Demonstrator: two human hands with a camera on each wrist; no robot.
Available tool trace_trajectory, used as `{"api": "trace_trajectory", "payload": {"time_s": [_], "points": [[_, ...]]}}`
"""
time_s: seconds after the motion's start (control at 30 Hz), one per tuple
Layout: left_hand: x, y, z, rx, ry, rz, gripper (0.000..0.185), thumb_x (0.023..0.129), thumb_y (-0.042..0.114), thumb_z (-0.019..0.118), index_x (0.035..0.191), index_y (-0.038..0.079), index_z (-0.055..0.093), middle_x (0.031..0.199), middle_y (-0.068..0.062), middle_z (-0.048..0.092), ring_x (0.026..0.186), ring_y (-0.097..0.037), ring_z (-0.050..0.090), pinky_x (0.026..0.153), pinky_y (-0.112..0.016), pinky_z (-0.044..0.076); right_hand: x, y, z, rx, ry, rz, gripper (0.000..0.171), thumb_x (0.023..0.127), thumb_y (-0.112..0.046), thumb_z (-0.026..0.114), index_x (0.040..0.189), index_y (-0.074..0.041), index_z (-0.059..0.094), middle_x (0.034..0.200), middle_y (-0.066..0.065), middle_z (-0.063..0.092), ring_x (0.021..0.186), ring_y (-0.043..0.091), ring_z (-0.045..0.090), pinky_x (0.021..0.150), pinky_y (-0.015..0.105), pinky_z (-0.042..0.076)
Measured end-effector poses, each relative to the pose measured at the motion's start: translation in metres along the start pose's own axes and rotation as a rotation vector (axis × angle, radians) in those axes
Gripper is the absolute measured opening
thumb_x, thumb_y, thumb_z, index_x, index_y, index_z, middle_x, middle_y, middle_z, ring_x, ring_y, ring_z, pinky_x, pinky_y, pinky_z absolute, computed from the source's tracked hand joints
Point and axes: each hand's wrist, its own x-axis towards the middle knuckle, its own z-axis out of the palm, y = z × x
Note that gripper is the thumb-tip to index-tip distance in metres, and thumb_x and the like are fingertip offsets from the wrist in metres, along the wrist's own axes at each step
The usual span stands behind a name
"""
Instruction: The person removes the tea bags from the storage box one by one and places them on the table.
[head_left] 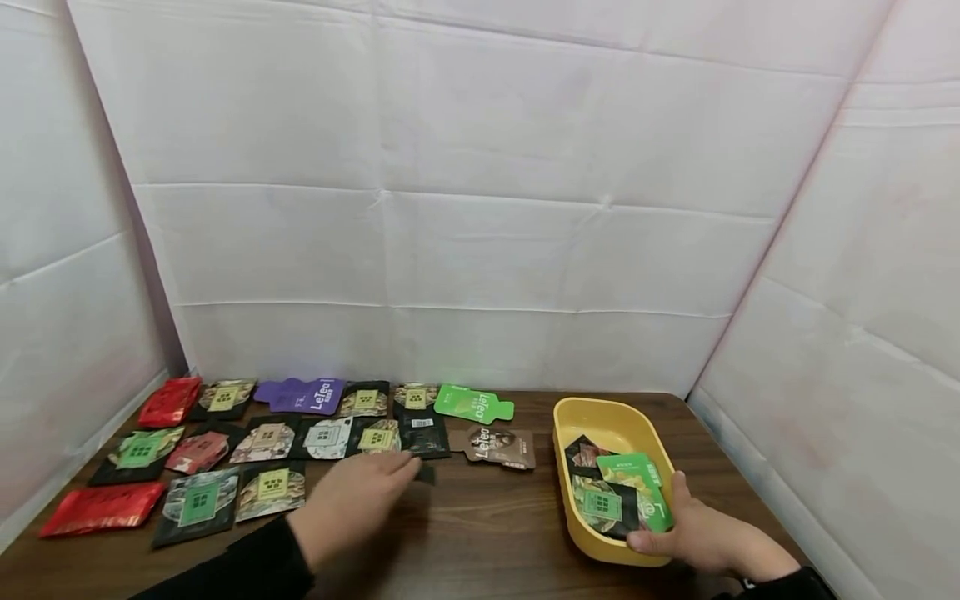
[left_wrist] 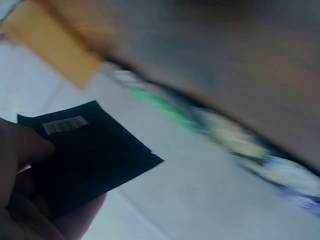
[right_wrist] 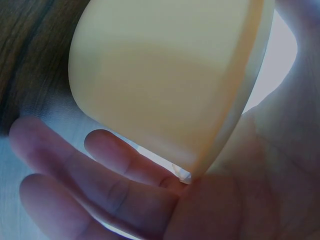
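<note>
My left hand [head_left: 360, 500] is over the table, in front of the laid-out packets. It pinches a black sachet [left_wrist: 95, 155] between thumb and fingers, the side with a white barcode label showing in the left wrist view. In the head view the hand hides most of that sachet. At the right, my right hand [head_left: 708, 529] holds the near right corner of a yellow plastic bin [head_left: 600, 546], thumb over the rim and fingers along the outside. Inside the bin lie a green packet [head_left: 633, 471], a black sachet with a green label [head_left: 602, 504] and other packets.
Several tea sachets lie in rows at the left, with red packets [head_left: 101, 508] at the end. A purple LeTea packet [head_left: 303, 395], a green one [head_left: 472, 404] and a brown one [head_left: 498, 446] lie farther back. White cloth walls [head_left: 480, 250] stand behind and at both sides.
</note>
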Motion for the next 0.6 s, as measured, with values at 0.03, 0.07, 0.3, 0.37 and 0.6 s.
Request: {"api": "trace_trajectory", "payload": {"time_s": [0.03,0.07,0.3,0.37,0.6], "points": [[-0.01,-0.006,0.0,0.002,-0.06,-0.037,0.036,0.089,-0.002,0.066,0.125,0.001,0.067,0.122,-0.014,0.066,0.105,-0.028,0.066,0.084,-0.042,0.055,0.0,0.0,-0.001,-0.002,-0.001,0.0,0.134,0.086,-0.055,0.073,0.137,0.025,-0.022,0.138,0.058,0.007,0.133,0.064,0.017,0.103,0.07,0.024],[-0.019,-0.011,0.0,0.006,-0.12,-0.07,0.035,0.091,0.0,0.066,0.126,0.002,0.067,0.122,-0.015,0.066,0.105,-0.028,0.066,0.083,-0.043,0.055,0.0,0.0,-0.001,-0.002,-0.003,-0.001,0.134,0.086,-0.055,0.073,0.137,0.025,-0.022,0.137,0.058,0.007,0.133,0.064,0.017,0.103,0.07,0.024],[-0.047,-0.037,0.014,-0.089,-0.36,-0.2,0.03,0.096,0.019,0.066,0.122,0.005,0.069,0.117,-0.012,0.068,0.097,-0.025,0.067,0.076,-0.044,0.055,0.0,0.001,0.0,0.019,-0.019,0.008,0.133,0.087,-0.054,0.072,0.137,0.024,-0.023,0.138,0.058,0.005,0.133,0.064,0.016,0.103,0.07,0.024],[-0.049,-0.04,0.016,-0.122,-0.392,-0.212,0.033,0.096,0.025,0.066,0.122,0.004,0.069,0.116,-0.011,0.068,0.099,-0.024,0.067,0.079,-0.044,0.054,0.0,0.002,0.001,0.01,-0.017,0.006,0.133,0.087,-0.055,0.072,0.137,0.024,-0.023,0.139,0.057,0.005,0.133,0.064,0.017,0.103,0.069,0.025],[-0.033,-0.035,0.011,-0.095,-0.414,-0.203,0.034,0.095,0.031,0.067,0.115,0.004,0.071,0.111,-0.011,0.067,0.103,-0.028,0.064,0.088,-0.048,0.05,-0.003,0.001,0.001,-0.033,0.007,-0.011,0.133,0.086,-0.056,0.072,0.138,0.023,-0.023,0.139,0.056,0.011,0.133,0.062,0.022,0.103,0.068,0.028]]}}
